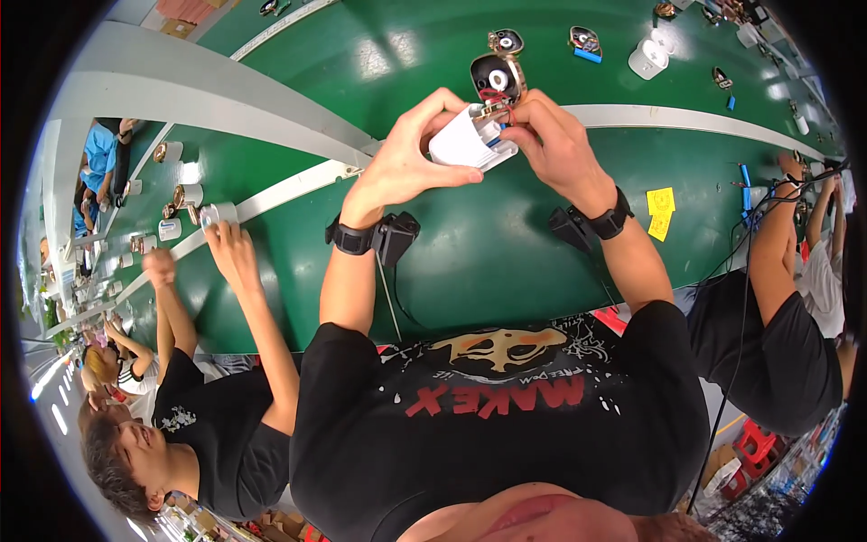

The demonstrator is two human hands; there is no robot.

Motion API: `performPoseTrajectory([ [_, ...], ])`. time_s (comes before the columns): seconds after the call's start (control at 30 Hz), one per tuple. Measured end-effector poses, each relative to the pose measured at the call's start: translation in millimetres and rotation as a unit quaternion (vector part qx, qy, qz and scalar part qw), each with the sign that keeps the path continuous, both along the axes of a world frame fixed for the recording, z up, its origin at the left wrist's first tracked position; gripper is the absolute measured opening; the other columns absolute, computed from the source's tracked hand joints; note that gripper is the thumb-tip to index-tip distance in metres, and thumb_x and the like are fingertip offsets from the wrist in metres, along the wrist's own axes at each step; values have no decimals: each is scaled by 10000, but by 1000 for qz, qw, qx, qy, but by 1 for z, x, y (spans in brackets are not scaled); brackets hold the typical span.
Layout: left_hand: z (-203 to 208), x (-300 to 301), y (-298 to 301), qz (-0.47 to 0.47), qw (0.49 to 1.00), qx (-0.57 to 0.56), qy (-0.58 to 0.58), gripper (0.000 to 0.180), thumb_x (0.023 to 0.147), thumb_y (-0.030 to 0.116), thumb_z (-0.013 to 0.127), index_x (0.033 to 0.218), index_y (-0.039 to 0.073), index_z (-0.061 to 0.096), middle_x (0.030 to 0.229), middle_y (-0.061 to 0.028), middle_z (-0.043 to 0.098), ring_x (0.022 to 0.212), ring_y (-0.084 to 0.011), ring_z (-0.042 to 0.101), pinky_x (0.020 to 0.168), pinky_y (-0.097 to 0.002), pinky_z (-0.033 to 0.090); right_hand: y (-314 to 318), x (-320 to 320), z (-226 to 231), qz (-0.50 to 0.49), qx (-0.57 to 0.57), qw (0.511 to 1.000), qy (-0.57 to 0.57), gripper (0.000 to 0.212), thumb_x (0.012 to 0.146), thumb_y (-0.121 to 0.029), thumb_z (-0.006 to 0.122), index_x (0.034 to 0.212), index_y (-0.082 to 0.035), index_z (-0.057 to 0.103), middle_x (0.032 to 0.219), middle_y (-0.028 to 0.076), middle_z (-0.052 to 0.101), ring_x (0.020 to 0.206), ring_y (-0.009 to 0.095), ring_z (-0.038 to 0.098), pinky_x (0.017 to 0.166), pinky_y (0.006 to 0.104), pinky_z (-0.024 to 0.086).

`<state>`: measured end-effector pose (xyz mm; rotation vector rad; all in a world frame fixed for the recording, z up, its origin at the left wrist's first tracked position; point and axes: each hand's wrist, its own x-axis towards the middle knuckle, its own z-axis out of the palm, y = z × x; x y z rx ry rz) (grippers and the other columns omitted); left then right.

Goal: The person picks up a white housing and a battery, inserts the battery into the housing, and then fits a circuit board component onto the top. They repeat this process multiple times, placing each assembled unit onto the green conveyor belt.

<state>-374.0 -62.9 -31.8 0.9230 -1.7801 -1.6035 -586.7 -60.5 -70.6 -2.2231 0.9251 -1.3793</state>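
Observation:
My left hand [406, 149] is wrapped round a white plastic housing [454, 143], tilted with its open end toward the right. At that opening, the fingers of my right hand [560, 149] are pinched together, beside a bit of blue inside the housing. What they grip is partly hidden. Red wires [493, 94] run near my right fingertips to a black rounded part [486, 70] with a gold-coloured rim and a white ring in its middle. This part sits just above the housing, at its far side.
A grey-white rail [668, 117] crosses the green table [470, 262]. Beyond it lie another black part with a blue cylinder [587, 55] and a white housing [648, 59]. Yellow paper slips [660, 212] lie at right. Co-workers sit on both sides, one hand [233, 253] reaching in at left.

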Motion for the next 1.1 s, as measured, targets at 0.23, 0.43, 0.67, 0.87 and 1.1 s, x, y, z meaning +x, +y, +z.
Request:
performPoseTrajectory([
  [0.23,-45,11,-1,-25,988,122,90,517,657,12,781,1097,30,510,1013,-60,630,948,-110,569,831,-279,463,16,-4,-19,58,79,995,-4,182,764,1,706,896,12,581,832,102,593,677,208,581,593,297,471],
  [0.43,-62,10,-6,-33,967,209,139,507,668,60,779,1098,30,512,1021,-52,620,957,-109,561,853,-267,446,11,-13,-16,112,98,989,4,176,760,-4,715,893,15,600,833,85,605,705,177,596,608,277,489],
  [0.67,-31,6,9,-25,988,119,95,553,672,133,797,1120,32,490,1029,-38,604,961,-109,542,874,-267,422,21,-7,-9,66,87,994,-27,164,778,40,675,898,20,564,882,108,604,708,182,593,576,263,485],
  [0.87,-6,2,16,-48,993,103,23,543,650,61,802,1086,39,480,1035,-46,609,961,-107,538,882,-282,422,26,-11,-15,62,78,995,-8,158,785,62,652,900,23,551,904,120,591,707,183,592,578,261,486],
  [1.1,-38,-8,31,17,996,31,83,515,648,16,801,1044,52,473,1064,-62,601,1006,-124,551,889,-304,440,40,-11,-30,57,170,981,-69,214,773,69,653,972,38,580,979,120,594,778,173,596,620,261,512],
])
